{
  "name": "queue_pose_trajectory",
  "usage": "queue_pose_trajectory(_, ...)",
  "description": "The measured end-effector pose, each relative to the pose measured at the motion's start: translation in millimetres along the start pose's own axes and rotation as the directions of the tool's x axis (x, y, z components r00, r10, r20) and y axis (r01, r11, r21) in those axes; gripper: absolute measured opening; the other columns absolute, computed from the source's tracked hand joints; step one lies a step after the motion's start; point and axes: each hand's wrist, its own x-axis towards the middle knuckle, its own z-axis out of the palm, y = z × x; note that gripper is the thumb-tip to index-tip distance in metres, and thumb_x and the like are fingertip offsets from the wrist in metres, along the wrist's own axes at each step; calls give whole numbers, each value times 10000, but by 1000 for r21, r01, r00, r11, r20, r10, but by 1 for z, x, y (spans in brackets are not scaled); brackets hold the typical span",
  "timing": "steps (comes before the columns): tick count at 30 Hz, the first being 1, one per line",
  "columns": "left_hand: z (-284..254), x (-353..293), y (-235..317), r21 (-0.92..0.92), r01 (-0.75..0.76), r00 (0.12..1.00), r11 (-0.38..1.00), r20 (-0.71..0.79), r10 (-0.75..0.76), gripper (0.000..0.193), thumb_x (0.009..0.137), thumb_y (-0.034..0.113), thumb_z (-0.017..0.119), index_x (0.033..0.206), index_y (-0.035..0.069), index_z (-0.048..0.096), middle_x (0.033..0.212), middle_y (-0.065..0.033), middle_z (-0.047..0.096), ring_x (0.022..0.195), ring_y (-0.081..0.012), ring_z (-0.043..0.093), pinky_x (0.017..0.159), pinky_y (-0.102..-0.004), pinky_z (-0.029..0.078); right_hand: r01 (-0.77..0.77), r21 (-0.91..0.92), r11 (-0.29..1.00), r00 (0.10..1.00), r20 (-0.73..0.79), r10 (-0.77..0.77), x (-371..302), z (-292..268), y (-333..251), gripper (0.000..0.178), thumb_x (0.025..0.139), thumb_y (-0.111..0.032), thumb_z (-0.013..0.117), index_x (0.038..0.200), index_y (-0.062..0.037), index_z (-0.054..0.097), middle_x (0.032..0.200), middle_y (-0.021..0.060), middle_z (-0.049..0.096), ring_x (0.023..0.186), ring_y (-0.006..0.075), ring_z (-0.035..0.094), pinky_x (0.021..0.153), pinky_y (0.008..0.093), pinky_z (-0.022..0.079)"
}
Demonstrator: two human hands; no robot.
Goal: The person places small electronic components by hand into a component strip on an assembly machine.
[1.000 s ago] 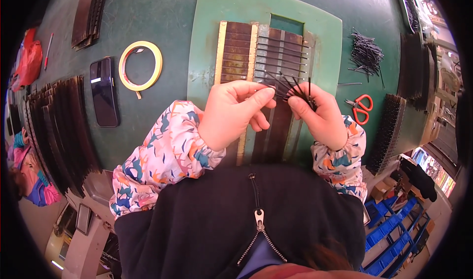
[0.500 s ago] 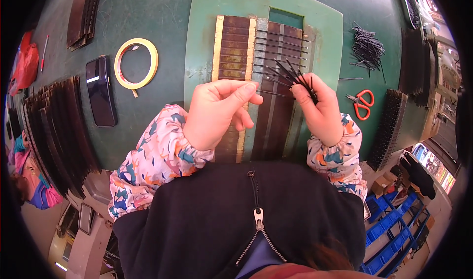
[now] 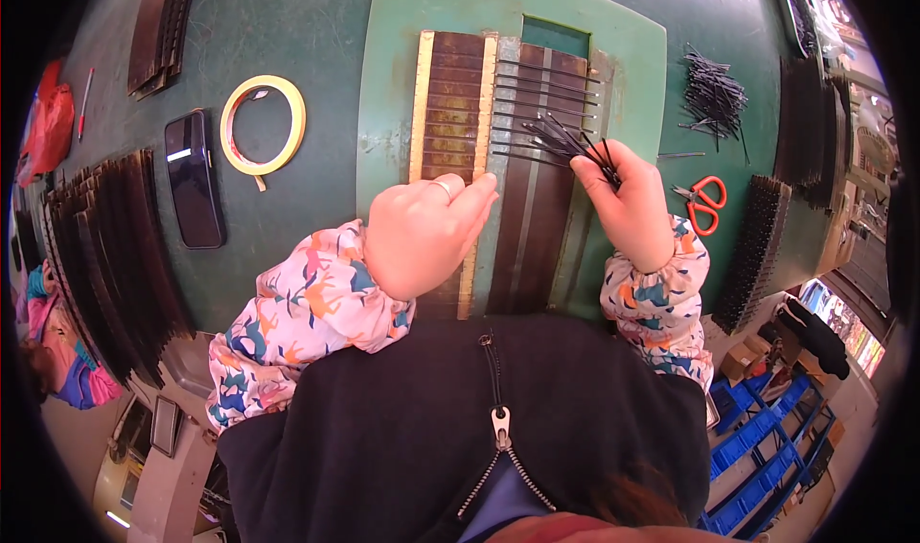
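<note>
My left hand (image 3: 429, 229) lies palm down on the jig's lower left part, fingers stretched out together. Its fingertips touch the right yellow tape strip (image 3: 487, 112), and its thumb is hidden. Several thin black wires (image 3: 547, 92) lie side by side from this strip across the dark brown plate (image 3: 522, 217). My right hand (image 3: 628, 203) is closed round a fanned bundle of the same wires (image 3: 565, 138), its ends pointing up and left over the laid row. Left of the row, a brown slatted panel (image 3: 455, 92) sits between two yellow strips on the light green board (image 3: 402, 6).
Right of the board are a pile of black wires (image 3: 714, 92) and small red-handled snippers (image 3: 707, 206). On the left lie a tape roll (image 3: 226, 126) and a phone (image 3: 195, 179). Dark strips are stacked at far left (image 3: 115, 255) and far right (image 3: 757, 251).
My left hand has gone from a raised pinch to palm down against the yellow strip. The lowest wire now lies higher, nearer the row. My right hand's bundle has tilted flatter to the left.
</note>
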Motion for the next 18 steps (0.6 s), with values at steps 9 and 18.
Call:
queue_pose_trajectory(9, 6, 2, 5, 179, -25, 999, 984, 51, 16, 353, 781, 160, 713, 1127, 111, 668, 608, -17, 507, 503, -168, 537, 466, -306, 441, 32, -21, 999, 999, 4, -32, 2, 2, 3, 198, 876, -144, 661, 850, 30, 570, 679, 153, 605, 519, 236, 520, 523, 326, 424)
queue_pose_trajectory(18, 13, -2, 5, 250, -35, 997, 967, 82, 15, 396, 769, 148, 705, 1160, 105, 655, 592, -7, 505, 479, -160, 527, 457, -300, 439, 117, 68, 991, 990, -82, -112, -5, -8, -1, 151, 874, -117, 646, 903, -2, 552, 692, 154, 612, 600, 336, 582, 543, 353, 454)
